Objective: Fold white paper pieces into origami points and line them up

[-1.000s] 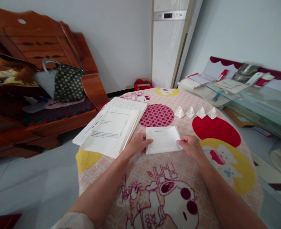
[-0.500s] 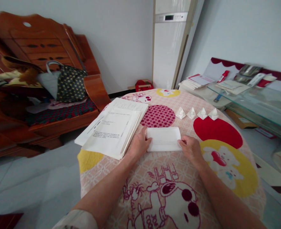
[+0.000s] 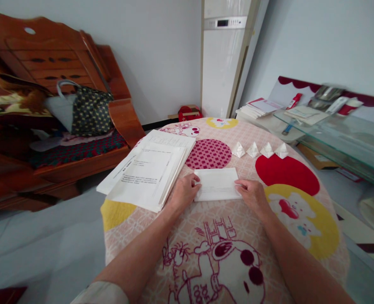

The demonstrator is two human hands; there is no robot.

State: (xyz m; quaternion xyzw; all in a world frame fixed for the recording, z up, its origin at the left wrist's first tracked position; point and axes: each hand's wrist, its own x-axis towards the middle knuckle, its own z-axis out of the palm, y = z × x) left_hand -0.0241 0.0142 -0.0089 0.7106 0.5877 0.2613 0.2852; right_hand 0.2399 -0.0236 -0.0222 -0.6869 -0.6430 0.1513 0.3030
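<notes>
Left of the sheet point(image 3: 217, 184) a paper stack point(image 3: 148, 169) blocks us; 4 paper folds point(image 3: 259, 149) stand behind it; the cloth point(image 3: 189, 219) before it lies bare.

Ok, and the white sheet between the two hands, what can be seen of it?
The folded sheet is white paper, a wide rectangle lying flat on the patterned tablecloth, with faint lines across it. It looks doubled over, edges roughly matched. The left hand presses its left edge with the thumb; the right hand rests on its right edge. It lies right of the paper stack, not touching it.
</notes>
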